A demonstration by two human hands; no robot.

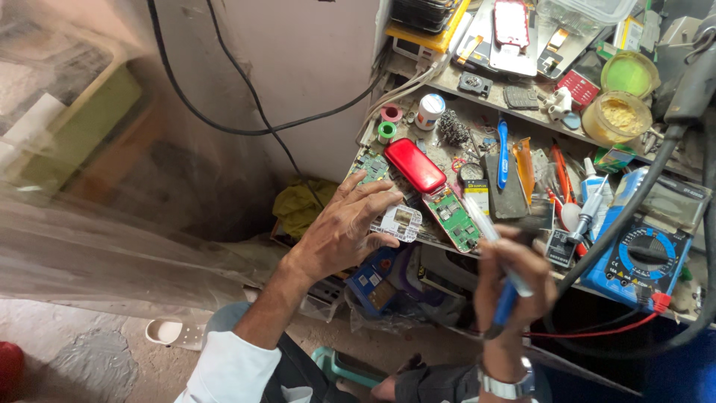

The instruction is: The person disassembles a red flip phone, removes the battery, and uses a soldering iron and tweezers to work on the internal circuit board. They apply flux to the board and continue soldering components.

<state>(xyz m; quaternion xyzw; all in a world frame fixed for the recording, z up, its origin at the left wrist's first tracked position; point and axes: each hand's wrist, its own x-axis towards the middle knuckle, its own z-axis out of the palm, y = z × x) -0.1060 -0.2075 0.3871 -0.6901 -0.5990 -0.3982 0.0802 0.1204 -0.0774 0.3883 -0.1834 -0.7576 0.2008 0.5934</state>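
Hands at a cluttered repair bench

My left hand (339,231) pinches a small white plastic keypad frame (400,222); my right hand (511,280) grips a blue-handled soldering iron (498,263) near the green circuit board (453,219).

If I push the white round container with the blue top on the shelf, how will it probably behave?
The white container looks small and probably light, so it may slide easily. It stands upright among clutter, such as the green tape roll, so a push could tip it; being round, it might then roll.
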